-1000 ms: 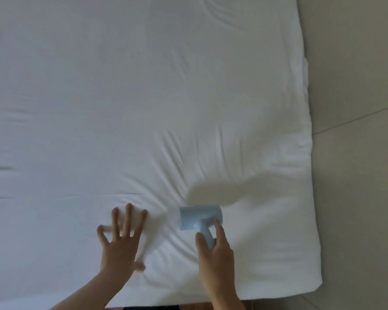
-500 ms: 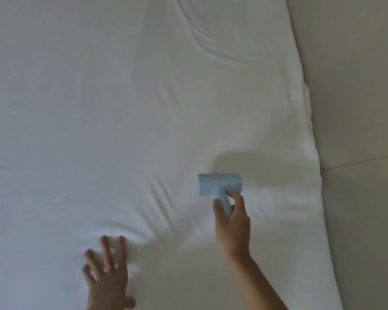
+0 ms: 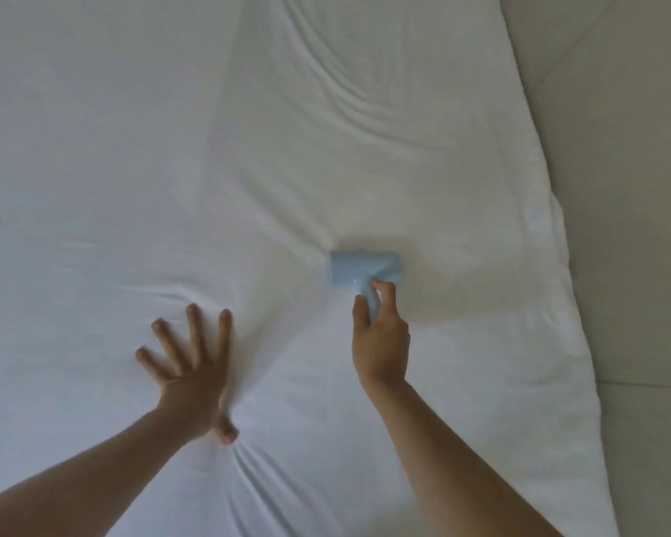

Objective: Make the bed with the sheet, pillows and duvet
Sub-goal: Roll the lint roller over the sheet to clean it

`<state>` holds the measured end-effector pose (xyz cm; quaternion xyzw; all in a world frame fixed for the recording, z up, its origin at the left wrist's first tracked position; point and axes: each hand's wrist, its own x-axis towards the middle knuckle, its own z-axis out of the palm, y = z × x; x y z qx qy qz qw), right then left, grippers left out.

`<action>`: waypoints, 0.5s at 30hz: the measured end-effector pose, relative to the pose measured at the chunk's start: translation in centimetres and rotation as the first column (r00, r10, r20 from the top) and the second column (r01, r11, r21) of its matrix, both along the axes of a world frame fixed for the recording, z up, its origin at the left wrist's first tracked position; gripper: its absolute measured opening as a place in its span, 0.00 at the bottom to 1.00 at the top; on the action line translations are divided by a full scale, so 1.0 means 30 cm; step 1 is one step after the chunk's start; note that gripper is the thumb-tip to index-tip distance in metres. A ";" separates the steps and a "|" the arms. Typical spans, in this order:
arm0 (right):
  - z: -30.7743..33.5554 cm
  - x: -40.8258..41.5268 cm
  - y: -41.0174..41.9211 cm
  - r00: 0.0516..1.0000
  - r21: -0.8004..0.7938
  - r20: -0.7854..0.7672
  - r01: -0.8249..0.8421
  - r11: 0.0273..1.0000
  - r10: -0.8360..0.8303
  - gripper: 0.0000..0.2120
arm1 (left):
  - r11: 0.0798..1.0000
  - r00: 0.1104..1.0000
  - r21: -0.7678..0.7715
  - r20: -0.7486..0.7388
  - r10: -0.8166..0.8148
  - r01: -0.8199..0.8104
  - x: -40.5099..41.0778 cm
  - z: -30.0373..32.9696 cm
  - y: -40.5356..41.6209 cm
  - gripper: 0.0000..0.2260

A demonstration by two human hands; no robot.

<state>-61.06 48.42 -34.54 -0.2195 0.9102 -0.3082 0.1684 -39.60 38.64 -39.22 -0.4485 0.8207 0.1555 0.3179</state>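
A pale beige tiled floor (image 3: pixel 620 188) runs down the right side, beside the bed's edge, with a thin grout line (image 3: pixel 643 384) crossing it near the lower right. Light is soft and dim.

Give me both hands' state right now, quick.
Left hand: open, fingers spread, pressing flat on the white sheet.
Right hand: closed around the handle of the light blue roller, holding it on the sheet.

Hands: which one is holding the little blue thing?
The right hand. Its fingers curl round the handle of the light blue roller tool, while the left hand lies spread flat on the white sheet.
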 end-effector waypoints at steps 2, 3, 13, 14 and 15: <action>-0.010 -0.111 -0.158 1.000 0.021 0.006 -0.010 1.000 0.010 0.14 | 0.990 0.979 -0.049 -0.153 -0.136 0.130 0.081 -0.038 -0.027 0.79; -0.015 -0.170 -0.237 1.000 0.033 0.005 -0.009 0.999 0.009 0.14 | 0.983 0.961 -0.062 -0.209 -0.183 0.173 0.116 -0.056 -0.038 0.76; -0.013 -0.464 -0.655 0.994 0.083 -0.049 -0.088 0.993 0.093 0.11 | 0.913 0.803 -0.289 -0.447 -0.395 0.288 0.184 -0.100 -0.045 0.47; -0.009 -0.464 -0.641 0.993 0.081 -0.053 -0.101 0.992 0.106 0.11 | 0.915 0.799 -0.290 -0.457 -0.390 0.280 0.185 -0.098 -0.043 0.46; -0.003 -0.462 -0.622 0.991 0.078 -0.054 -0.117 0.990 0.121 0.11 | 0.920 0.800 -0.282 -0.465 -0.379 0.272 0.184 -0.095 -0.041 0.45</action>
